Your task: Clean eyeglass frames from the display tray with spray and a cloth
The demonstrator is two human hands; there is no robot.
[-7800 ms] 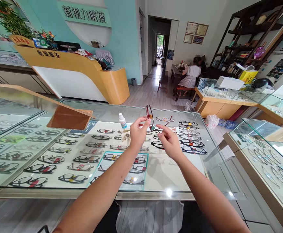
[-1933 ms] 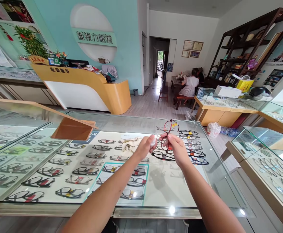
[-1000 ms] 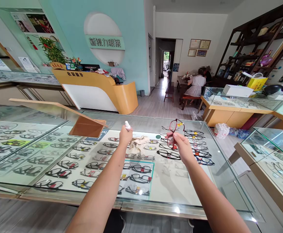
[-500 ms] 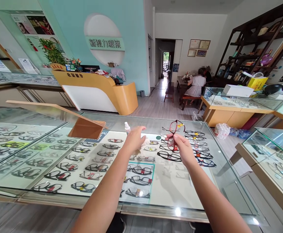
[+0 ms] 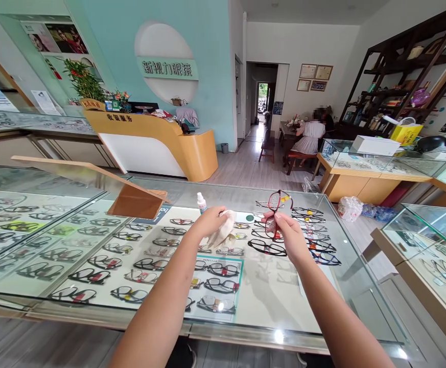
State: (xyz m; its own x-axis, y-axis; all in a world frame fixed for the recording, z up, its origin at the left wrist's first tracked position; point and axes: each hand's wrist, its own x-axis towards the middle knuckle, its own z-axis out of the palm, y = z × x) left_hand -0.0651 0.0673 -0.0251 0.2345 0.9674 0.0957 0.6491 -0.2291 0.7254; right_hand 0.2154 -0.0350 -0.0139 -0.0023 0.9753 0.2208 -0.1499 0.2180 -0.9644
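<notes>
In my right hand (image 5: 288, 232) is a pair of red-framed eyeglasses (image 5: 275, 200), pinched by the frame and held upright above the glass counter, with a yellow tag near the temple. My left hand (image 5: 210, 221) grips a white cloth (image 5: 225, 231), whose loose end hangs down over the counter. The cloth and the eyeglasses are apart. Just behind my left hand stands a small white spray bottle (image 5: 201, 203). Below both hands, rows of eyeglasses (image 5: 266, 247) lie under the glass of the display counter (image 5: 276, 319).
A wooden-framed mirror or stand (image 5: 136, 200) rests on the counter to the left. Another glass showcase (image 5: 425, 250) stands at the right. Farther back are a yellow-and-white cashier desk (image 5: 197, 153), a white box (image 5: 375, 145) and a seated person (image 5: 310, 135).
My left hand has closed on the white cloth and lifted it off the counter. My right hand stays almost still with the red eyeglasses.
</notes>
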